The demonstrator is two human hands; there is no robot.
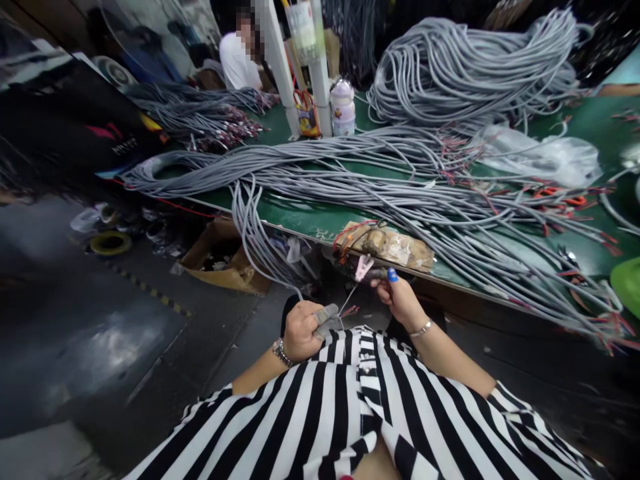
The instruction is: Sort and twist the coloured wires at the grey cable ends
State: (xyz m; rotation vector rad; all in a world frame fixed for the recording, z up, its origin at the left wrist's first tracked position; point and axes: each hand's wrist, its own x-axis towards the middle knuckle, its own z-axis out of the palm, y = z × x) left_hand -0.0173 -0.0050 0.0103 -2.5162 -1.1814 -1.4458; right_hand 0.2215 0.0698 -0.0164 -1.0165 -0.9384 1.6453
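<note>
My left hand, with grey finger covers, closes around the end of a grey cable that hangs over the table edge. Small red-tipped wires stick out past its fingers. A thin pale strand runs from there up to a pink clip at the table edge. Beside the clip is my right hand, fingers curled and pressed together, with a blue cover on the thumb and a grey one on a finger. What it pinches, if anything, is hidden.
Long bundles of grey cable lie across the green table, with a big coil behind. A taped block sits at the edge. A bottle stands by posts. A cardboard box is on the floor; a person sits beyond.
</note>
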